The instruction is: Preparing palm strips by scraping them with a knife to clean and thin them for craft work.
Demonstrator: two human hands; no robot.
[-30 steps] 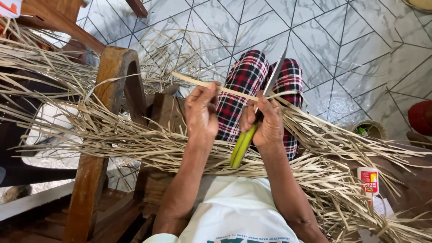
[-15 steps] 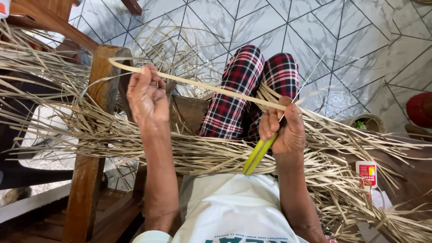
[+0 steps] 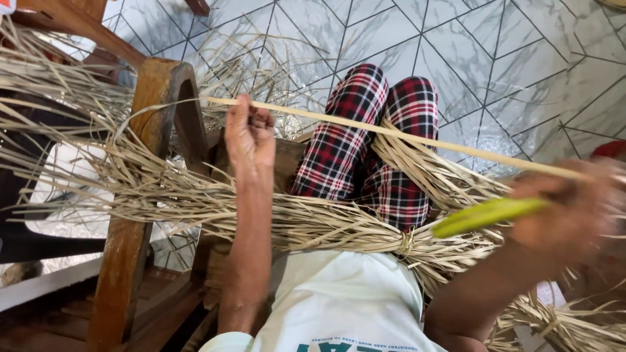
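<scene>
1. Hands are far apart, so the long pale strip (image 3: 391,133) runs tight and straight between them, over the knees.
2. The left hand (image 3: 248,133) pinches one end of the strip near the wooden chair (image 3: 153,98).
3. The right hand (image 3: 574,208) is blurry; it grips a green handle (image 3: 489,214) and seems to hold the strip's other end.
4. A tied bundle of dry leaves (image 3: 326,225) lies across the lap, close for picking.
</scene>
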